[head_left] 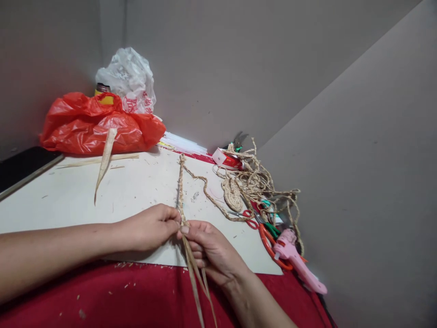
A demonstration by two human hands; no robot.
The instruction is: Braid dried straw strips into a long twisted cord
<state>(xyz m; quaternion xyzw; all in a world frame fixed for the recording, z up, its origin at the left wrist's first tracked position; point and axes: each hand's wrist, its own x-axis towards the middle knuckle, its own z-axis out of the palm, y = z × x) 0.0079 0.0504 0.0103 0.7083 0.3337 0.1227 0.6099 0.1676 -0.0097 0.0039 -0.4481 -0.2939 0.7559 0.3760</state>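
A braided straw cord runs away from me across a white board. Its near end fans into loose flat strands that hang over the board's front edge. My left hand pinches the braid from the left, fingers closed. From the right, my right hand is closed on the strands just below, with its thumb on top. The fingertips of both hands nearly meet where the braid gives way to strands. From the braid's far end, a thinner twisted part curves right toward a heap of braided cord.
At the right lie red-handled scissors, larger orange-handled scissors and a pink glue gun. A red plastic bag, a white bag and a dried husk strip are at back left. A dark phone-like slab lies far left.
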